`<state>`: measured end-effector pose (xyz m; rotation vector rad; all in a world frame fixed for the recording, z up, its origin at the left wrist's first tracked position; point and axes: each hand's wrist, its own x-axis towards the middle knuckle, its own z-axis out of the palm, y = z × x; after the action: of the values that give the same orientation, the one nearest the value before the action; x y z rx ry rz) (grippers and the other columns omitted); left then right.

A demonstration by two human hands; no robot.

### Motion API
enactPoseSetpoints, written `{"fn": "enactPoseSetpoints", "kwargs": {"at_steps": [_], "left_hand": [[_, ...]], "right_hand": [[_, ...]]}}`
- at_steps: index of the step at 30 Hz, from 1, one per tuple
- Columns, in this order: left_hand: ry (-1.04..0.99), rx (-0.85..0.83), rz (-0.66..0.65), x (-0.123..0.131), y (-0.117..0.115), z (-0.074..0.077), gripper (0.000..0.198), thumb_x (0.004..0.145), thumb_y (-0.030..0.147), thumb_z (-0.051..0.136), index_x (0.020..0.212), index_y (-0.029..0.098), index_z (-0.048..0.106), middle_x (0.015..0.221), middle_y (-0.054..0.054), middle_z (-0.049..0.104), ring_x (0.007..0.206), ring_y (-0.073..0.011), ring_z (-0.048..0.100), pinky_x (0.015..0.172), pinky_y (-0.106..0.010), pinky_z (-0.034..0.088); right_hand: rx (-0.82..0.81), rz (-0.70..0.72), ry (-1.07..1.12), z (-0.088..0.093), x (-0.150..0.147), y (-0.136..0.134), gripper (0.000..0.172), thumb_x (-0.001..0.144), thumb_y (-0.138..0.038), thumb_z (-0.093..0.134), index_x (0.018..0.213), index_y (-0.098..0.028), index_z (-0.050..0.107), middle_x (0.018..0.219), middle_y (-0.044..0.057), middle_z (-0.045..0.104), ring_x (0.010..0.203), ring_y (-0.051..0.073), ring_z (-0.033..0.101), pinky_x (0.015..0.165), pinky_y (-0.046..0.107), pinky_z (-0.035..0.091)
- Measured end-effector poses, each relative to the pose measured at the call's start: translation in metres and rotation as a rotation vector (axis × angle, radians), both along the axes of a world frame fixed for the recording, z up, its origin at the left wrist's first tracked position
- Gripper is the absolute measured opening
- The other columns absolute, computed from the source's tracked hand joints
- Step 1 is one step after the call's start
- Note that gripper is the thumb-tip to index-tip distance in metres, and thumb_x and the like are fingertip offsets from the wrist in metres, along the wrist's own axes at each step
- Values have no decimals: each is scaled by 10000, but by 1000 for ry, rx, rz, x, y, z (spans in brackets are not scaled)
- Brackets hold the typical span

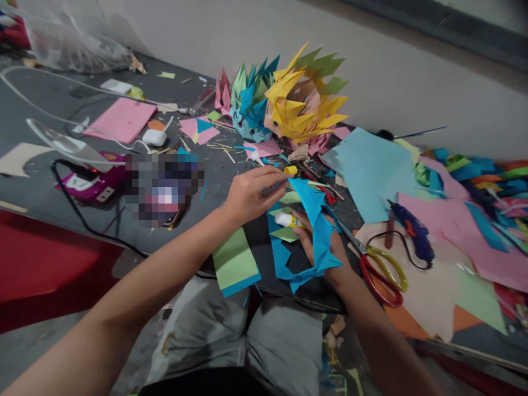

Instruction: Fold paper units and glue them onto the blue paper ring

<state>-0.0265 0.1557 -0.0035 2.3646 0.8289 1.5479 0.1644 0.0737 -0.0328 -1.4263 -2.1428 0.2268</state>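
Note:
A blue folded-paper ring (322, 220) with pointed spikes and a few light green pieces stands upright near the table's front edge. My left hand (258, 192) reaches to its top, thumb and fingers pressed together at the blue paper's upper edge. Behind and partly inside the ring is my right hand (307, 242), its fingers round a white and yellow glue stick (289, 220). A yellow cap (290, 170) lies just beyond my left fingertips. Light green and blue paper sheets (236, 261) overlap at the table edge, below my left wrist.
Scissors (381, 269) and a blue glue gun (414, 231) lie right, on pink and cream paper. Yellow (305, 107) and blue spiky paper pieces (249, 110) stand at the back. A purple power strip (93, 181), cables, and a pixelated object are left; a red stool (45, 264) is below.

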Motion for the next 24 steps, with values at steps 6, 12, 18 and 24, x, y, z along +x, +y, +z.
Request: {"fn": "enactPoseSetpoints", "kwargs": {"at_steps": [6,12,18,24], "left_hand": [[13,-31,30,-1,-1,3,207,831,266,490,904,164,655,861,-60,669,582,-61,560,523,-158,431],[4,-93,94,-2,1,4,242,848,303,457,901,164,648,863,-42,663,556,-59,535,515,-158,421],[75,-194,177,-2,2,7,258,834,373,485,883,174,642,717,-3,667,518,-73,546,470,-160,383],[162,-232,166,-3,7,4,249,807,377,523,915,184,639,693,-3,667,502,-86,557,432,-164,362]], "right_hand": [[-25,-109,-10,23,30,-7,334,880,-339,338,1071,-197,573,995,91,602,917,221,562,779,361,453],[45,-573,-213,29,94,-4,465,851,-446,326,1053,-129,601,983,143,595,919,261,536,801,400,411],[-83,-670,-209,14,119,-5,495,801,-476,358,1009,-115,626,962,155,618,873,267,542,768,400,404],[59,-888,-185,19,150,-13,464,775,-484,382,859,-110,643,865,157,631,847,265,545,759,395,406]]}}
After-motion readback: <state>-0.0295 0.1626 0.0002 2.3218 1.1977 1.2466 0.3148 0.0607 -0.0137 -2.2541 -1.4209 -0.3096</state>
